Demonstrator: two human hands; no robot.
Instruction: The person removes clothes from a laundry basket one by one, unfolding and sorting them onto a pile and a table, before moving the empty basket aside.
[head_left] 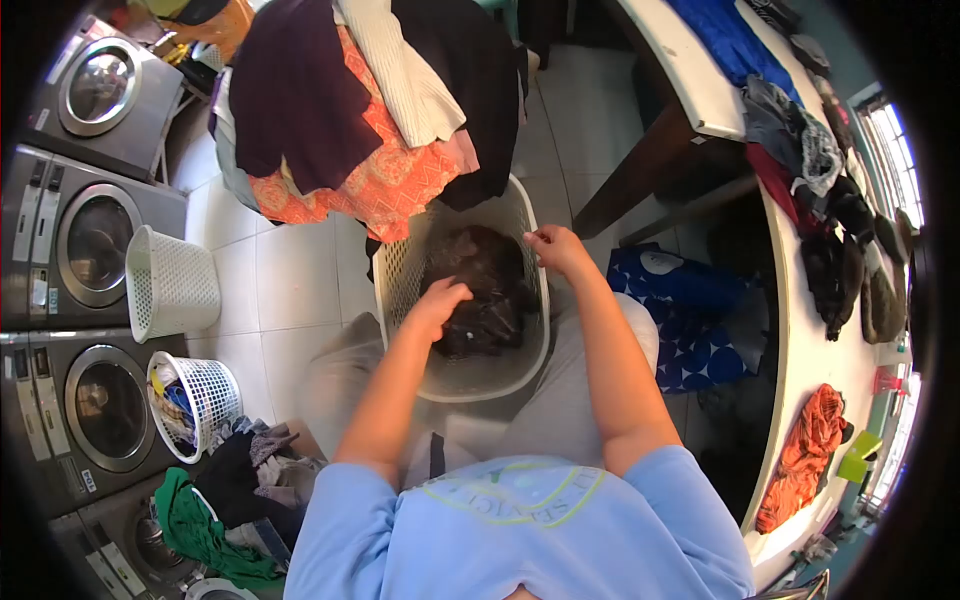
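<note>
A pale laundry basket with perforated sides stands between my knees. Dark brown and black clothes lie bunched inside it. My left hand reaches over the basket's left part, its fingers curled at the edge of the dark clothes; the fingertips are partly hidden. At the right rim, my right hand is closed, thumb and fingers pinched on the basket's edge. Just beyond the basket hangs a large heap of garments, with a dark purple cloth, an orange patterned cloth and a cream ribbed garment.
Stacked front-loading machines line the left side. Near them stand a white basket and another basket with clothes; a green garment lies lower left. On the right, a white table carries clothes, with a blue bag beneath.
</note>
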